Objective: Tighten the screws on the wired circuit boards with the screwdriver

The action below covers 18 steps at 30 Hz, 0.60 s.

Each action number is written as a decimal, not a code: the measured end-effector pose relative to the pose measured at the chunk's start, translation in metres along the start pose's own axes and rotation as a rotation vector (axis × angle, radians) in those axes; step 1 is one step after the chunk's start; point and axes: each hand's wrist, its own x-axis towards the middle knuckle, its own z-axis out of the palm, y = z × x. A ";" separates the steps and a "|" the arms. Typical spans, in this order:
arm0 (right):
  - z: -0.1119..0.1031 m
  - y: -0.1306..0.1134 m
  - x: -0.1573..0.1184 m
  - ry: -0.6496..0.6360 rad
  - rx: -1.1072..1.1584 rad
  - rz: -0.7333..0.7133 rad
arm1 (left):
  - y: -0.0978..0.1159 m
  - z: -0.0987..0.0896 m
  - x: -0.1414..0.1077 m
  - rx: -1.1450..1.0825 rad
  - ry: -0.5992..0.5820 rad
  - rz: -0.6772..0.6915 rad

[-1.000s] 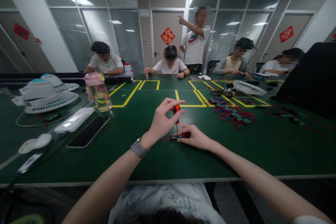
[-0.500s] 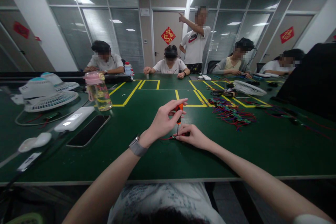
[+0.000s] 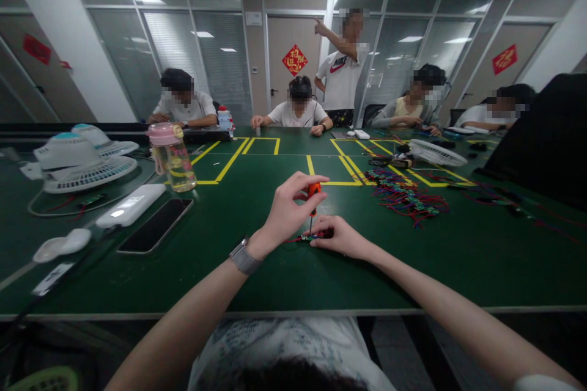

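An orange and black screwdriver [image 3: 314, 190] stands upright in my left hand [image 3: 293, 204], its handle between thumb and fingers. The shaft points down at a small green circuit board [image 3: 304, 237] on the green table [image 3: 275, 287]. My right hand [image 3: 342, 237] pinches the right side of that board, where red and dark wires run under the fingers. A red wire also leaves the board on its left. To the right lies a pile of green boards with red and blue wires [image 3: 408, 192].
On the left are a black phone [image 3: 156, 226], a white power strip [image 3: 131, 204], a pink-lidded bottle [image 3: 172, 159] and white fans [image 3: 87, 165]. A black screen [image 3: 541, 140] stands at the right. Several people are across the table, one standing [image 3: 342, 73] with an arm raised.
The fingers of my left hand have shifted slightly round the screwdriver handle. My right hand has barely moved, and a little more of the board shows.
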 end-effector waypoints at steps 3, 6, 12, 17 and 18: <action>0.000 -0.002 0.000 0.010 0.028 0.037 | 0.001 -0.001 0.001 0.050 0.024 0.050; 0.000 -0.003 -0.001 0.004 0.100 0.107 | 0.002 0.000 0.001 -0.054 0.005 0.032; 0.002 -0.005 -0.002 0.053 0.062 0.105 | -0.003 0.000 0.001 -0.032 0.066 -0.031; 0.004 -0.008 -0.003 0.087 -0.026 0.067 | -0.002 0.000 0.001 0.015 0.066 0.017; 0.005 -0.008 -0.003 0.086 -0.027 0.066 | -0.002 0.001 0.001 -0.061 0.037 -0.001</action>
